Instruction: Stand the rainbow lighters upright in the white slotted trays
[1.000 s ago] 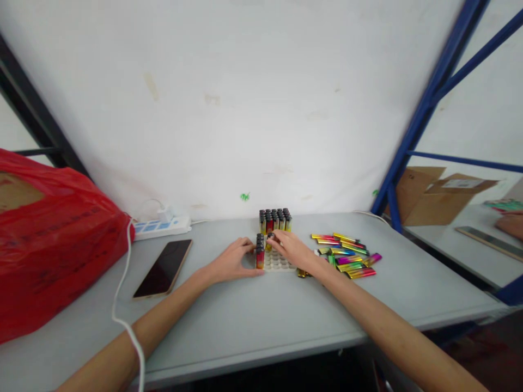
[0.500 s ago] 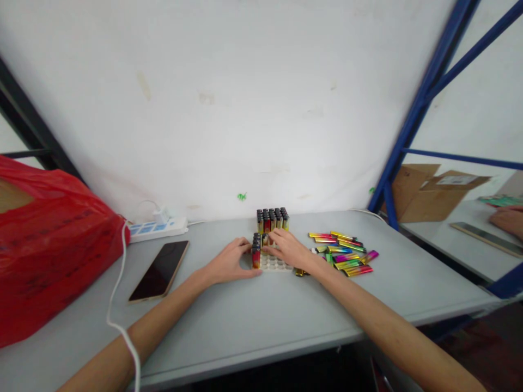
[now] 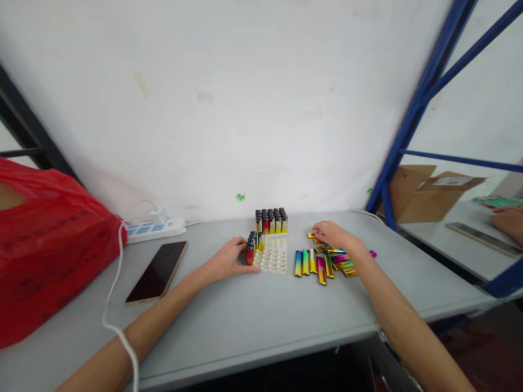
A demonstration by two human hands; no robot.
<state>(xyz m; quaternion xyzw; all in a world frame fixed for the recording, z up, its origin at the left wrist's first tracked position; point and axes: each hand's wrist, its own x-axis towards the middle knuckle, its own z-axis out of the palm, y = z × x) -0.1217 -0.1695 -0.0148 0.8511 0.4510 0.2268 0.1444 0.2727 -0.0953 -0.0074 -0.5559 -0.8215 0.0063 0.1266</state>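
A white tray with round holes (image 3: 278,261) lies on the table, with several upright lighters (image 3: 250,253) along its left side. My left hand (image 3: 229,258) wraps around that left end, its thumb at the front corner and its fingers behind the lighters. To the right, my right hand (image 3: 333,235) curls its fingers down onto a gold-coloured lighter (image 3: 312,237) at the back of a loose pile; the fingertips are partly hidden. Other shiny lighters in mixed colours (image 3: 321,269) lie in front of this hand, some side by side, some overlapping under the wrist.
A full block of upright lighters (image 3: 272,223) stands behind the tray near the wall. At left are a phone (image 3: 157,272), a power strip (image 3: 155,230), a white cable (image 3: 109,305) and a red plastic bag (image 3: 53,250). Beyond the blue frame (image 3: 408,125), another person's hand (image 3: 509,220) shows.
My right hand has left the tray and moved right to the back of the lighter pile. A lighter with a yellow body now stands uncovered in the tray's back row. My left hand stays at the tray.
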